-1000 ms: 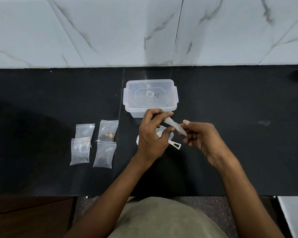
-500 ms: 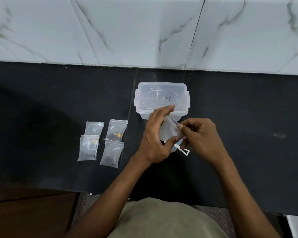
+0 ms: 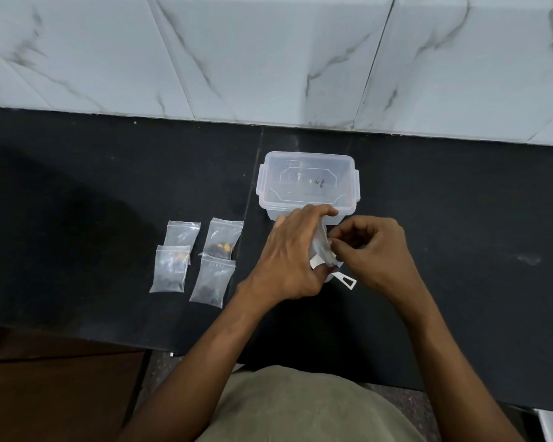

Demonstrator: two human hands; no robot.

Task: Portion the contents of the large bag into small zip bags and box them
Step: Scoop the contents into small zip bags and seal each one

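Left hand (image 3: 292, 253) and right hand (image 3: 372, 250) both pinch small zip bag (image 3: 320, 247) above counter (image 3: 460, 218), just before lidded box (image 3: 307, 186). 4 filled bags (image 3: 201, 256) lie left. Film looks light, limp, slippery; grip at zip edge.

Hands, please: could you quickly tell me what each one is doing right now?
Left hand: closed on the small zip bag.
Right hand: fingers pinching the same bag's edge.

Counter (image 3: 460, 237) bare to R of hands; lidded box (image 3: 307, 183) blocks ahead, four filled zip bags (image 3: 198, 260) crowd L.
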